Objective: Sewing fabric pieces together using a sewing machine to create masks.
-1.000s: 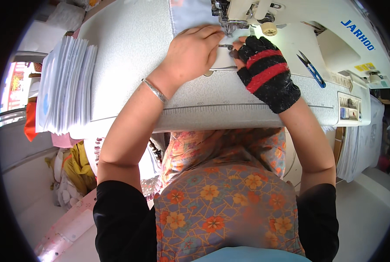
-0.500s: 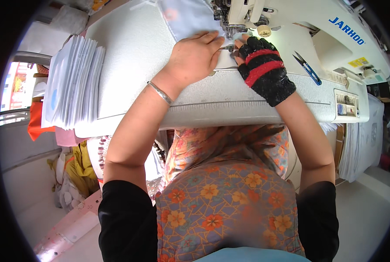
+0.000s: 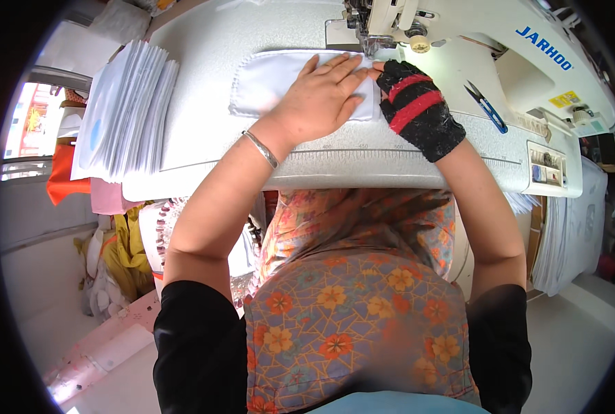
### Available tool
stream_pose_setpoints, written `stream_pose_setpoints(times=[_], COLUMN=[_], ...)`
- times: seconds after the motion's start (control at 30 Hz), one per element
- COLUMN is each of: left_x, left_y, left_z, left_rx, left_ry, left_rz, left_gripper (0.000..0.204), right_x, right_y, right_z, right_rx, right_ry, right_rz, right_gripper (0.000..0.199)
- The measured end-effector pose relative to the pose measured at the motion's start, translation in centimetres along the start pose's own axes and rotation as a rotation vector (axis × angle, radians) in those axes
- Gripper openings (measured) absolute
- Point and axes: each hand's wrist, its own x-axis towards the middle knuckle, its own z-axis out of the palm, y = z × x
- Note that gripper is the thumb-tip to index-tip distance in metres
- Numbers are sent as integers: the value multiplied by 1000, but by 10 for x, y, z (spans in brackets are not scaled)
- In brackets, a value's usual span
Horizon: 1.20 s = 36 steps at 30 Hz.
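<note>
A white fabric piece [image 3: 266, 86] with rounded corners and stitched edging lies lengthwise on the sewing machine's table, just in front of the needle area. My bare left hand [image 3: 325, 93] rests flat on its right half, fingers stretched out and a little apart. A bracelet circles that wrist. My right hand [image 3: 418, 107], in a black and red fingerless glove, is closed at the fabric's right end, its fingertips on the far right corner. Its thumb is partly hidden. Right beyond the fingertips is the sewing machine's presser foot [image 3: 371, 47].
Blue-handled thread snips [image 3: 487, 109] lie right of my gloved hand, under the machine arm [image 3: 514, 41]. A stack of white fabric pieces [image 3: 125, 114] stands at the table's left edge. A small parts tray [image 3: 547, 165] is set into the right front corner.
The fabric piece, which stretched away past the needle area, has been turned and now lies lengthwise to the left, nearer me. Both hands stay close to the presser foot.
</note>
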Motion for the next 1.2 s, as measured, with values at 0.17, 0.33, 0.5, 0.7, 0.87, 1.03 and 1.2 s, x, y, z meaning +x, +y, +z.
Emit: stream_pose_setpoints(times=[0.17,0.33,0.5,0.7,0.87,1.03,1.2], left_x=[4,4,3,-1,2,8,19], left_y=[4,12,19,22,15,5,-12], left_z=[-2,3,3,4,4,2,5], left_rx=[20,29,36,53,-24,-30,-17], left_ry=[-34,-4,31,121,209,258,263], left_rz=[-35,-67,-82,-69,-25,37,55], left_gripper=[51,51,51,44,32,27,29], right_x=[-2,-3,-8,-9,-7,-1,3], right_y=[4,3,-1,-1,-3,-4,-2], right_z=[3,-2,-5,-6,-12,-12,-5], right_rx=[14,16,63,91,74,54,12], right_ry=[30,-28,-12,-2,-55,-24,7], right_rz=[-2,53,18,3,12,24,40], right_gripper=[40,39,39,43,47,40,39])
